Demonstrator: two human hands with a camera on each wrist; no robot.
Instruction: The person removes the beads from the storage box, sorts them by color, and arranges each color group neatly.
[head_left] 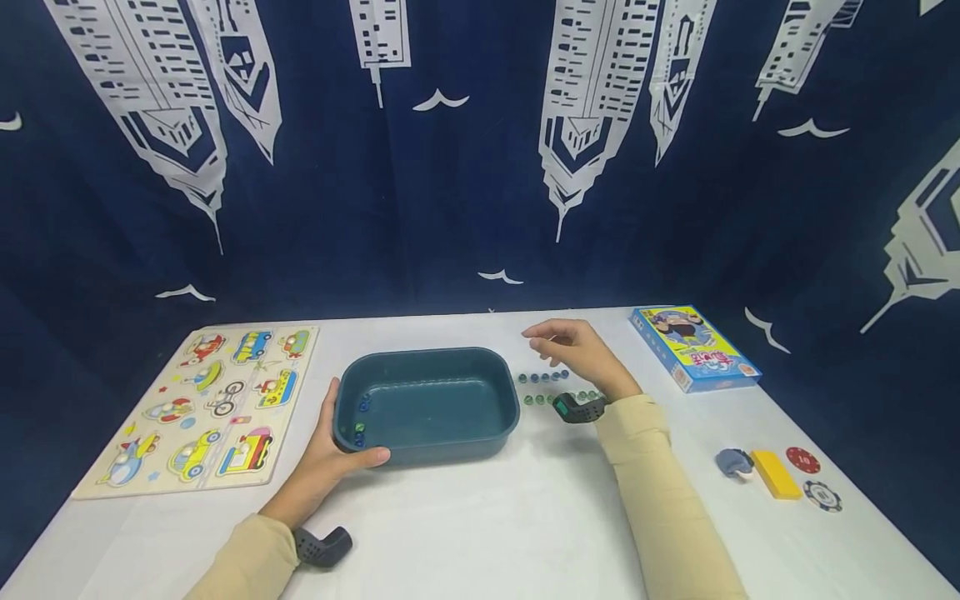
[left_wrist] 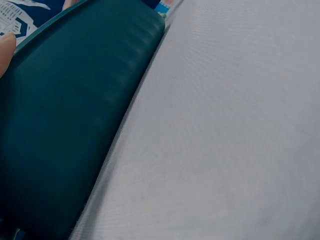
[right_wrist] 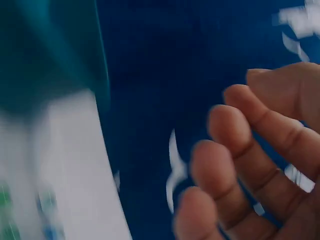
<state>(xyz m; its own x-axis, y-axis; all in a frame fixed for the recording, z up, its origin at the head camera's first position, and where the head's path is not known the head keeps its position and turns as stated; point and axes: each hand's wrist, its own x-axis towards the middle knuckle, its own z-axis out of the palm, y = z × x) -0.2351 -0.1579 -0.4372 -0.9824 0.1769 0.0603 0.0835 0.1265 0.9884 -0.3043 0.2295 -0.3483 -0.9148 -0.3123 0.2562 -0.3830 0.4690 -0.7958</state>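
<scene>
Beside the tub (head_left: 442, 408), the right hand (head_left: 576, 348) hovers, fingers loosely bent.

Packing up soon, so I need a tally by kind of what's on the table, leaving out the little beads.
Teal tray: 1
Puzzle board: 1
Blue-and-yellow box: 1
Yellow block: 1
Chips, red chip and black-and-white chip: 2
Small grey-blue object: 1
Total: 7

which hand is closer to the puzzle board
Left. The left hand holds the bin just right of the puzzle board; the right hand hovers beyond the bin's right end.
</scene>
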